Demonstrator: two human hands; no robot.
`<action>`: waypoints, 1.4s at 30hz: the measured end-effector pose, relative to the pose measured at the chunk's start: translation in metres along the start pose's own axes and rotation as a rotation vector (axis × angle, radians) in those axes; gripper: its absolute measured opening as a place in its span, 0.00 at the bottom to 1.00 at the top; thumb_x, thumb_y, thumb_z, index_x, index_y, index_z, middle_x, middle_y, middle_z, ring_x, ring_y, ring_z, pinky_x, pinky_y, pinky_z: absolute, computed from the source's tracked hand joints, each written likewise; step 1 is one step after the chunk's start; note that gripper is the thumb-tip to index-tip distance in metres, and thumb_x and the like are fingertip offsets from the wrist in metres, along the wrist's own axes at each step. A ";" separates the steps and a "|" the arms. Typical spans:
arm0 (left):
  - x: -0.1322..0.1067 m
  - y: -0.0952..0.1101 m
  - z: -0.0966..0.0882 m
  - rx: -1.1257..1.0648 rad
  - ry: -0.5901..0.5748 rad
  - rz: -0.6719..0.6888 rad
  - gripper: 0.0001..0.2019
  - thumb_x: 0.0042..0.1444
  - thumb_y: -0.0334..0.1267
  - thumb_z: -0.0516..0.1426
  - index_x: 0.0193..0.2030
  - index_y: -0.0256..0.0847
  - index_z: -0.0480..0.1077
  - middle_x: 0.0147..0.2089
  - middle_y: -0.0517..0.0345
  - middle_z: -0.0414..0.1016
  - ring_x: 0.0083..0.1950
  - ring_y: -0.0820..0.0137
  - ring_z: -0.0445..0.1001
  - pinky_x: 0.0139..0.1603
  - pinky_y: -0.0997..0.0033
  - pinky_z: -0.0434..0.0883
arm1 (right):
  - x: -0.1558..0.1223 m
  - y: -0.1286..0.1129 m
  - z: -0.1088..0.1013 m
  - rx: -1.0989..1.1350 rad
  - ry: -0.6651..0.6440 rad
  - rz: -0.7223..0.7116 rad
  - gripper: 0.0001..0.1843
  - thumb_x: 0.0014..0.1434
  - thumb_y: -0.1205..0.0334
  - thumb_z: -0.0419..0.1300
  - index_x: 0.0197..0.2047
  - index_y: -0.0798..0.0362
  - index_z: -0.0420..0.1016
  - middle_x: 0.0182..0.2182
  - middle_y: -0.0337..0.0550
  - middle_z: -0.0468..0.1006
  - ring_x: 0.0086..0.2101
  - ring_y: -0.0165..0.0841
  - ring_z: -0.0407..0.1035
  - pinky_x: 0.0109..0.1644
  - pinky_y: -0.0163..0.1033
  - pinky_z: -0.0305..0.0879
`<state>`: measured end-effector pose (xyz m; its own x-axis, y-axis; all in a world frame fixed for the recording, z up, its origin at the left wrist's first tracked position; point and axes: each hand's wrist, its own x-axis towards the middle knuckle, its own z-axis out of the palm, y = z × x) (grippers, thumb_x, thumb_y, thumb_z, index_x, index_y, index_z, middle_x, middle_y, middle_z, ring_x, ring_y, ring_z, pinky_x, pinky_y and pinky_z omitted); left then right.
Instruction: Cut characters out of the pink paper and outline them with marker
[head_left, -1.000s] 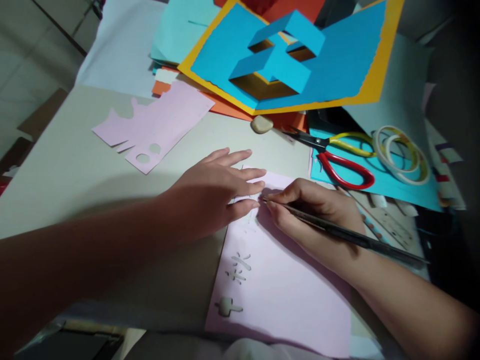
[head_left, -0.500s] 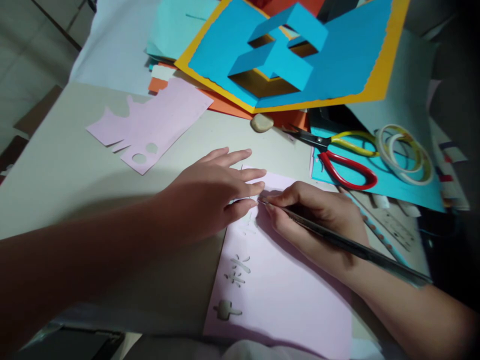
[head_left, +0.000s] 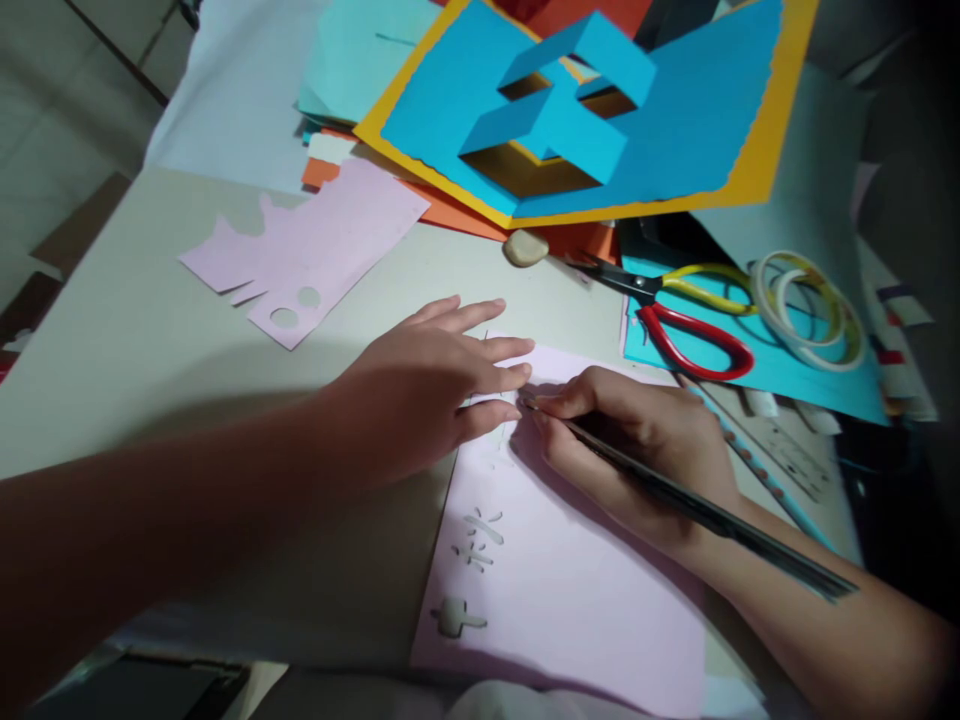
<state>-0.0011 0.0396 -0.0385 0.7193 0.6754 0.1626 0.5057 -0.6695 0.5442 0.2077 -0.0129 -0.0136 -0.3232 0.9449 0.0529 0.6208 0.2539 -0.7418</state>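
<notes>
A pink paper sheet (head_left: 570, 590) lies on the grey cutting board (head_left: 150, 340), with small shapes cut out near its lower left. My left hand (head_left: 420, 390) rests flat on the sheet's upper left corner, fingers stretched out. My right hand (head_left: 637, 435) pinches a long, thin dark craft knife (head_left: 690, 500). Its tip touches the paper just beside my left fingertips, and its handle runs back over my right wrist.
A pink offcut with holes (head_left: 307, 250) lies at the upper left. A blue and yellow pop-up card (head_left: 585, 110) sits on stacked coloured sheets at the top. Red-and-yellow scissors (head_left: 675, 310), tape rolls (head_left: 806, 305), an eraser (head_left: 525, 247) and a ruler (head_left: 780, 450) lie at the right.
The knife's handle has swung slightly lower over my right forearm while its tip stays at the same spot. My left hand has not moved.
</notes>
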 end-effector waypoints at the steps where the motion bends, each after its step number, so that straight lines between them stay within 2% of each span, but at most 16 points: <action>1: 0.000 0.000 0.000 -0.002 0.000 -0.002 0.14 0.61 0.39 0.60 0.52 0.44 0.77 0.61 0.60 0.74 0.72 0.55 0.60 0.69 0.42 0.59 | 0.000 0.000 0.000 0.007 -0.004 0.007 0.06 0.58 0.69 0.60 0.29 0.54 0.70 0.21 0.37 0.75 0.20 0.23 0.58 0.22 0.29 0.57; 4: 0.001 0.001 -0.001 0.005 -0.006 -0.011 0.13 0.61 0.39 0.60 0.53 0.45 0.76 0.62 0.60 0.74 0.72 0.56 0.60 0.70 0.43 0.58 | 0.000 0.000 0.000 0.010 -0.007 0.000 0.06 0.58 0.69 0.61 0.29 0.54 0.70 0.21 0.36 0.75 0.19 0.23 0.58 0.21 0.29 0.55; 9: 0.001 0.002 -0.002 0.000 -0.022 -0.030 0.13 0.61 0.39 0.60 0.52 0.45 0.77 0.62 0.61 0.74 0.72 0.57 0.59 0.71 0.45 0.57 | 0.002 0.000 -0.001 0.015 -0.034 -0.030 0.07 0.57 0.70 0.60 0.28 0.54 0.69 0.17 0.32 0.68 0.18 0.22 0.55 0.21 0.30 0.54; 16: 0.001 0.002 -0.002 -0.002 -0.023 -0.047 0.13 0.62 0.39 0.60 0.52 0.47 0.77 0.62 0.62 0.73 0.73 0.59 0.59 0.72 0.48 0.56 | 0.003 0.003 -0.005 -0.044 -0.042 -0.117 0.07 0.58 0.69 0.62 0.29 0.53 0.70 0.19 0.32 0.69 0.19 0.23 0.54 0.23 0.31 0.57; 22: 0.001 0.003 -0.003 -0.006 -0.030 -0.044 0.13 0.61 0.38 0.59 0.52 0.46 0.77 0.62 0.61 0.73 0.73 0.58 0.59 0.71 0.45 0.56 | 0.006 0.007 -0.008 0.006 -0.088 -0.211 0.07 0.59 0.71 0.62 0.31 0.51 0.73 0.30 0.44 0.82 0.27 0.31 0.74 0.29 0.35 0.68; 26: 0.001 0.004 -0.002 -0.008 -0.022 -0.051 0.13 0.62 0.40 0.60 0.52 0.46 0.77 0.62 0.60 0.73 0.73 0.58 0.58 0.71 0.45 0.56 | 0.004 0.012 -0.010 0.115 -0.075 -0.142 0.04 0.58 0.69 0.65 0.35 0.50 0.77 0.36 0.44 0.84 0.34 0.34 0.79 0.36 0.35 0.75; 29: 0.001 0.004 -0.002 -0.018 -0.027 -0.062 0.13 0.61 0.43 0.60 0.52 0.46 0.77 0.63 0.60 0.73 0.73 0.59 0.58 0.72 0.47 0.56 | 0.003 0.014 -0.011 0.182 -0.065 -0.065 0.04 0.57 0.68 0.67 0.35 0.49 0.79 0.36 0.42 0.85 0.35 0.35 0.80 0.37 0.36 0.77; 37: 0.001 0.003 -0.002 -0.006 -0.026 -0.042 0.13 0.62 0.43 0.61 0.52 0.45 0.77 0.62 0.60 0.73 0.73 0.58 0.58 0.72 0.46 0.56 | 0.000 0.007 -0.006 0.413 -0.031 0.154 0.01 0.56 0.64 0.69 0.33 0.50 0.82 0.35 0.42 0.85 0.34 0.35 0.78 0.33 0.35 0.75; 42: 0.001 0.003 0.000 -0.013 -0.012 -0.053 0.13 0.61 0.43 0.62 0.51 0.46 0.77 0.61 0.61 0.74 0.72 0.58 0.59 0.72 0.48 0.56 | -0.001 0.007 -0.004 0.448 -0.014 0.213 0.02 0.55 0.63 0.70 0.32 0.51 0.82 0.33 0.42 0.84 0.32 0.34 0.77 0.31 0.34 0.73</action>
<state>0.0013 0.0385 -0.0369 0.6972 0.7061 0.1239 0.5370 -0.6290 0.5622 0.2150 -0.0111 -0.0157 -0.2338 0.9625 -0.1374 0.3068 -0.0611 -0.9498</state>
